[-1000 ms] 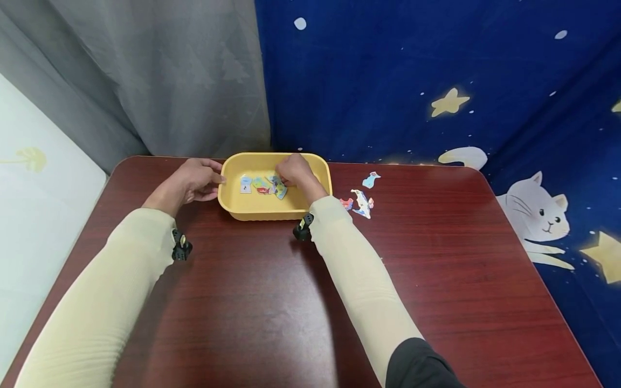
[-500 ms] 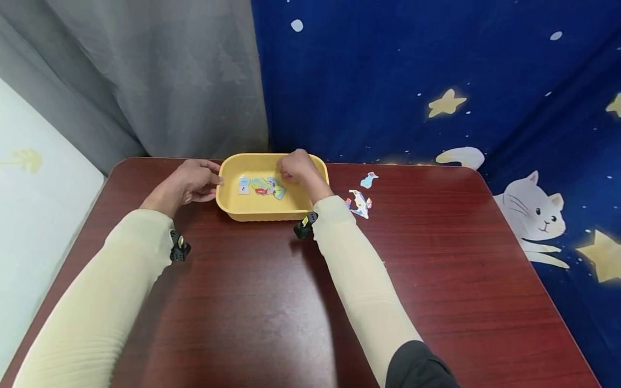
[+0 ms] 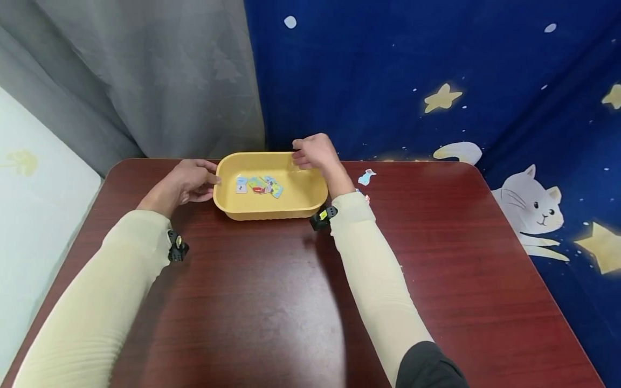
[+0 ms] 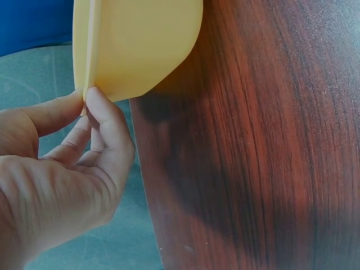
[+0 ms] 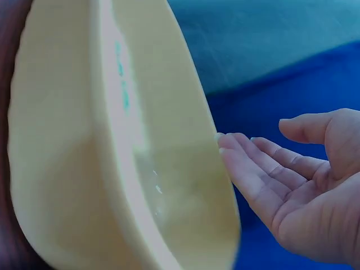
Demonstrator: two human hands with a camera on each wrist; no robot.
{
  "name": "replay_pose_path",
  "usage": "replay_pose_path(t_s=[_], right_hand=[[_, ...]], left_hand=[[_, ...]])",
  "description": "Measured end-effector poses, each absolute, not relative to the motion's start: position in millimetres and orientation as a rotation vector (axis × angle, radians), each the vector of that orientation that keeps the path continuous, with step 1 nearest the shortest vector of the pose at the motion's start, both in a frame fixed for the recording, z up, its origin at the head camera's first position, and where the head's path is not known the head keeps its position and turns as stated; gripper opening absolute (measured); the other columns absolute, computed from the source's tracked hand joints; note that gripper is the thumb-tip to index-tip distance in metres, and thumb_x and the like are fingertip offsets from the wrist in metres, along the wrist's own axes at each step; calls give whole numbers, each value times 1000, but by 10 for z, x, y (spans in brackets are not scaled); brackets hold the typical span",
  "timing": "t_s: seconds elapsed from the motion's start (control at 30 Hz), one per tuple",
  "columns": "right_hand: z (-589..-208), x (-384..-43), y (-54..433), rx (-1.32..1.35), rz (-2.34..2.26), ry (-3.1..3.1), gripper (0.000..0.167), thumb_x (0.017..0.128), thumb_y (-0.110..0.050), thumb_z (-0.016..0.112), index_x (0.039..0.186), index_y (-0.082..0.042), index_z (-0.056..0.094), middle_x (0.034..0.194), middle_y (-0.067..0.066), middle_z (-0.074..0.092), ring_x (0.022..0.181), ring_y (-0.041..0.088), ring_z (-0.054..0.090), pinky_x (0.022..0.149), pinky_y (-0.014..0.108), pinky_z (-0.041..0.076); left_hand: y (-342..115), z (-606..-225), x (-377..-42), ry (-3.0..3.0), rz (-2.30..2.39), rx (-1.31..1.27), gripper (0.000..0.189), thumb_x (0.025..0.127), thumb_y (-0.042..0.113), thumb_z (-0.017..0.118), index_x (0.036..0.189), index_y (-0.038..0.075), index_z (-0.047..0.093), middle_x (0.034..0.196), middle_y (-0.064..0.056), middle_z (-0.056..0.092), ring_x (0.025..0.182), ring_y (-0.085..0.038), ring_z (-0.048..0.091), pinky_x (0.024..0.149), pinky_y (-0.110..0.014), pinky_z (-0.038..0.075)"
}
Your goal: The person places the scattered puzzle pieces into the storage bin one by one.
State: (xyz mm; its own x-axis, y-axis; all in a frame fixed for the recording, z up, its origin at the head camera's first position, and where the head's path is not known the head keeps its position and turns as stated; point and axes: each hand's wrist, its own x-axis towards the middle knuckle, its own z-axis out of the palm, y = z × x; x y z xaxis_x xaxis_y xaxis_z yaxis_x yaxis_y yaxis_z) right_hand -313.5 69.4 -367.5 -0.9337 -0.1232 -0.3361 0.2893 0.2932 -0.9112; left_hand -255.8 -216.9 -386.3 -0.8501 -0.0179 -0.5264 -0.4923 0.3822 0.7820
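Note:
A yellow plastic tray [image 3: 252, 213] stands at the back edge of the table, with several colourful flat paper cutouts [image 3: 264, 186] lying on its floor. My left hand [image 3: 193, 180] pinches the tray's left rim between thumb and fingertips; the left wrist view shows that rim [image 4: 90, 50] caught in the pinch. Over the tray's far right corner is my right hand [image 3: 314, 152]. In the right wrist view the right hand [image 5: 298, 185] has its fingers extended and thumb apart, holding nothing, with fingertips right at the tray's rim [image 5: 211, 121].
A light blue cutout [image 3: 366, 177] lies on the dark red wooden table [image 3: 466, 226], right of the tray. Other cutouts near it are mostly hidden behind my right forearm. Grey and blue curtains [image 3: 349, 70] hang right behind the table's back edge.
My right hand has risen out of the tray and moved right, to its far right corner, with its fingers opening out. The left hand has kept its pinch on the rim.

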Motion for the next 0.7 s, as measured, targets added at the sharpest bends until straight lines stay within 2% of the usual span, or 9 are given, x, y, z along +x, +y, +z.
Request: replay_pose_path(t_s=[0.33, 0.53, 0.7], right_hand=[[-3648, -3117, 1090, 163, -1705, 2294, 38, 98, -27, 58, 126, -2, 61, 105, 17, 71, 89, 23, 72, 77, 31, 59], [-3715, -3064, 1259, 165, -1702, 2310, 40, 99, -26, 57, 127, 2, 60, 105, 20, 70, 92, 28, 71, 81, 35, 58], [-3771, -2986, 1391, 148, -1677, 2340, 40, 98, -25, 57, 126, 4, 59, 104, 21, 69, 88, 27, 72, 79, 36, 58]], left_hand=[[-2179, -3869, -2558, 2214, 1470, -434, 44, 96, 12, 60, 137, 7, 44, 90, -6, 56, 66, -13, 60, 69, -30, 58], [-2177, -3879, -2560, 2210, 1474, -433, 44, 96, 12, 59, 137, 8, 44, 90, -5, 55, 65, -12, 59, 69, -29, 58], [-2186, -3890, -2568, 2208, 1479, -427, 43, 96, 12, 60, 136, 8, 44, 88, -3, 56, 64, -12, 60, 68, -29, 58]])
